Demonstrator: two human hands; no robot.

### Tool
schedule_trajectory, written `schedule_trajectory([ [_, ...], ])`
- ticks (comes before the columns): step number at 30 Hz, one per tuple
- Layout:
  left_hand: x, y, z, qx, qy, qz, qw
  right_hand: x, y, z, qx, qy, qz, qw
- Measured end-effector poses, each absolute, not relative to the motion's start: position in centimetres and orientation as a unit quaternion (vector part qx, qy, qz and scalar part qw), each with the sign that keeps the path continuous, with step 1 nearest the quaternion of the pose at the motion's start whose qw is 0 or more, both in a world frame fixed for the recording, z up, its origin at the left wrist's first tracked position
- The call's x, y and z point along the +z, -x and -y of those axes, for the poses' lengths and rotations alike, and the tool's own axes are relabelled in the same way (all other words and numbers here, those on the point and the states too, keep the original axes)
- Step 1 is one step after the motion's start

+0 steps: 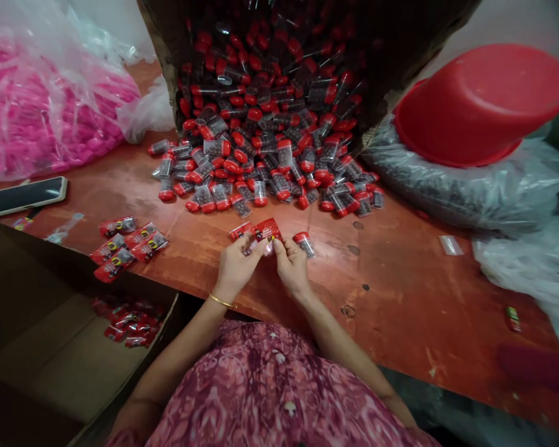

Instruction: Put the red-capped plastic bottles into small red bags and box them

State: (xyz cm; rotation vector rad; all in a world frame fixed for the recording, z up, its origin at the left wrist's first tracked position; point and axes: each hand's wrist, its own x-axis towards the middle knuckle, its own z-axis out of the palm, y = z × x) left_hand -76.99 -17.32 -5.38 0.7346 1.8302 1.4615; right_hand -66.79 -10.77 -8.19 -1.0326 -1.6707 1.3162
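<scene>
My left hand and my right hand meet at the near edge of a reddish-brown table. Both pinch a small red printed packet between fingers and thumbs. My right hand also holds a small clear vial with a red cap. Beyond them lies a heap of many red-capped vials, spilling from a tipped cardboard box. Several filled red packets lie on the table to the left.
An open carton at lower left holds more red packets. A phone lies at far left, below a bag of pink items. A red basin rests on plastic bags at right.
</scene>
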Motion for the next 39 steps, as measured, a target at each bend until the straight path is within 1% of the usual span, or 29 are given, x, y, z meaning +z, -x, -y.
schedule_trajectory([
  [1, -5.4, 76.8, 17.4, 0.576, -0.256, -0.675, 0.384, -8.3, 66.7, 10.9, 0.502, 0.406, 0.663, 0.379],
  [3, -5.2, 76.4, 17.4, 0.603, -0.2, -0.639, 0.433, -8.3, 66.8, 11.1, 0.479, 0.403, 0.679, 0.382],
  [6, -4.4, 75.9, 17.1, 0.639, -0.111, -0.607, 0.459, -8.1, 67.1, 11.5, 0.476, 0.381, 0.691, 0.388],
  [8, -4.0, 75.8, 16.7, 0.653, -0.081, -0.591, 0.467, -7.8, 66.9, 11.3, 0.48, 0.37, 0.693, 0.391],
  [10, -3.8, 76.0, 16.4, 0.66, -0.066, -0.586, 0.465, -7.6, 66.0, 10.6, 0.457, 0.375, 0.708, 0.386],
  [12, -3.9, 76.4, 16.1, 0.668, -0.059, -0.583, 0.459, -7.6, 64.4, 9.4, 0.379, 0.411, 0.743, 0.369],
  [15, -4.0, 76.9, 15.9, 0.676, -0.049, -0.568, 0.467, -8.6, 61.6, 7.6, 0.204, 0.508, 0.779, 0.304],
  [17, -4.1, 76.9, 15.8, 0.674, -0.045, -0.559, 0.481, -9.5, 60.2, 7.1, 0.143, 0.534, 0.789, 0.268],
  [18, -4.1, 76.9, 15.8, 0.673, -0.041, -0.555, 0.487, -9.9, 59.8, 7.2, 0.141, 0.53, 0.794, 0.264],
  [20, -4.0, 76.6, 15.8, 0.671, -0.031, -0.549, 0.498, -10.1, 59.4, 7.7, 0.195, 0.5, 0.796, 0.282],
  [23, -3.9, 76.4, 16.0, 0.664, -0.027, -0.552, 0.505, -8.9, 59.3, 9.2, 0.397, 0.449, 0.73, 0.328],
  [25, -3.8, 76.4, 16.1, 0.658, -0.04, -0.562, 0.501, -7.3, 59.2, 10.2, 0.525, 0.411, 0.666, 0.335],
  [27, -3.8, 76.4, 16.2, 0.652, -0.057, -0.571, 0.495, -5.6, 59.2, 11.0, 0.585, 0.382, 0.636, 0.327],
  [31, -4.0, 76.2, 16.3, 0.65, -0.098, -0.567, 0.497, -3.9, 59.5, 11.5, 0.588, 0.354, 0.654, 0.318],
  [34, -4.1, 76.1, 16.5, 0.648, -0.123, -0.556, 0.506, -4.2, 60.0, 11.4, 0.581, 0.357, 0.662, 0.31],
  [39, -4.0, 76.3, 16.6, 0.64, -0.14, -0.544, 0.524, -5.0, 60.4, 11.5, 0.557, 0.378, 0.661, 0.331],
])
